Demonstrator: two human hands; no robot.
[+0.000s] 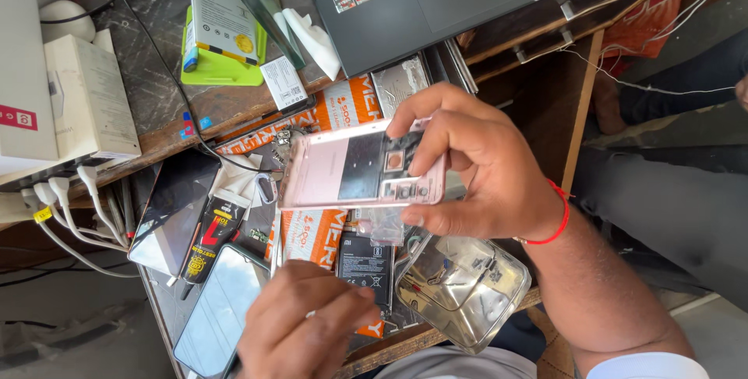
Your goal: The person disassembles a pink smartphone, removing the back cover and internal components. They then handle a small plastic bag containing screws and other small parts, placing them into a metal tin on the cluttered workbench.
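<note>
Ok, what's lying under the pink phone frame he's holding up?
Beneath the pink phone frame lie an orange printed sheet and a black battery. Whatever sits directly behind the frame is covered.

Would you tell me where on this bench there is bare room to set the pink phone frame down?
Little. The freest patch is the dark upper shelf between the white boxes and the green package. Below the right hand it is crowded: battery, clear tray, two phones.
</note>
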